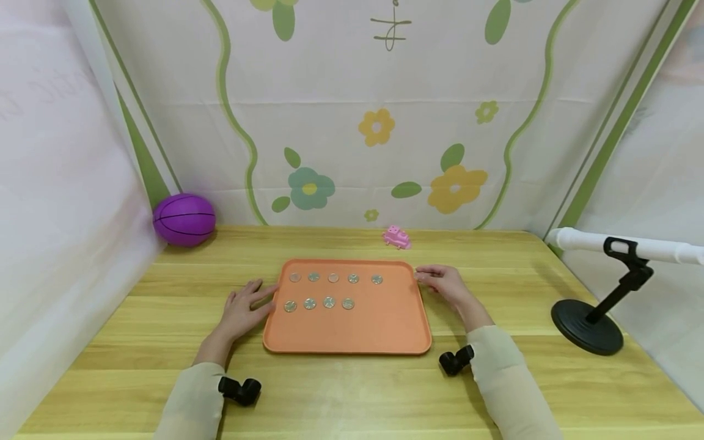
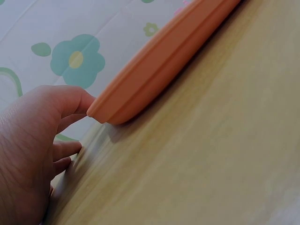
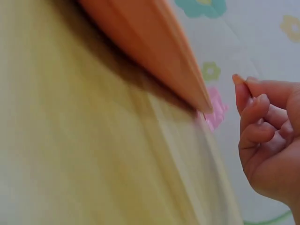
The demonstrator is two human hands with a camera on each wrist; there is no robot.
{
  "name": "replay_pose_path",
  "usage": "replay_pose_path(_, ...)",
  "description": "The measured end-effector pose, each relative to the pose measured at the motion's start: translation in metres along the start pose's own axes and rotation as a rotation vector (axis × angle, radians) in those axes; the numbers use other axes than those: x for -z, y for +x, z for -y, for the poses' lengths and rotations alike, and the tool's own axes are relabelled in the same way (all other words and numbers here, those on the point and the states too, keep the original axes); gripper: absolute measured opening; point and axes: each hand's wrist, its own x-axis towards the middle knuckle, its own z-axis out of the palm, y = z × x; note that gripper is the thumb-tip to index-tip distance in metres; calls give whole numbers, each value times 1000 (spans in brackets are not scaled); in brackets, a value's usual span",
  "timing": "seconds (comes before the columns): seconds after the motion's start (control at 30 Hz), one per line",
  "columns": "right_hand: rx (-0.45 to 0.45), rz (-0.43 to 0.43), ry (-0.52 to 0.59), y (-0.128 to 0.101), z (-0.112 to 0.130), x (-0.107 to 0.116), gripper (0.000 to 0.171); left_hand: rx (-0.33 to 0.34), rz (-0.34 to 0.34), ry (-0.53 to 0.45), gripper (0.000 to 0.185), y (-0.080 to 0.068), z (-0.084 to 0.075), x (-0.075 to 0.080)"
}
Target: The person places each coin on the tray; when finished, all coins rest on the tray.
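Note:
An orange tray [image 1: 385, 333] lies on the wooden table, carrying several silver coins [image 1: 310, 303] in two rows, the far row longer than the near one. My left hand [image 1: 242, 311] is at the tray's left side with fingers spread. In the left wrist view, fingertips [image 2: 89, 101] touch the tray's rim while the lower fingers reach toward the table. Just beyond the far right corner, my right hand [image 1: 448, 286] pinches a small coin [image 1: 416, 275] between thumb and forefinger. In the right wrist view its other fingers [image 3: 258, 133] are curled, and the fingertips mostly hide the coin.
A purple ball [image 1: 184, 220] sits at the table's back left corner. Behind the tray is a small pink toy train [image 1: 396, 237]. On the right, a black stand [image 1: 587, 327] holds a white tube [image 1: 632, 244]. A flower-patterned curtain [image 1: 341, 79] borders the back edge.

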Motion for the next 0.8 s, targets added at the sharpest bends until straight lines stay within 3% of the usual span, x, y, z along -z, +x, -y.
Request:
replay_pose_path(0.2, -15, 102, 55, -8, 11, -27, 45, 8, 0, 4, 43, 0, 1, -1)
replay_pose_path(0.4, -56, 181, 39, -12, 12, -54, 40, 6, -4, 9, 43, 1, 1, 0)
replay_pose_path(0.8, -77, 212, 16, -15, 5, -77, 34, 7, 0, 2, 42, 1, -1, 0)
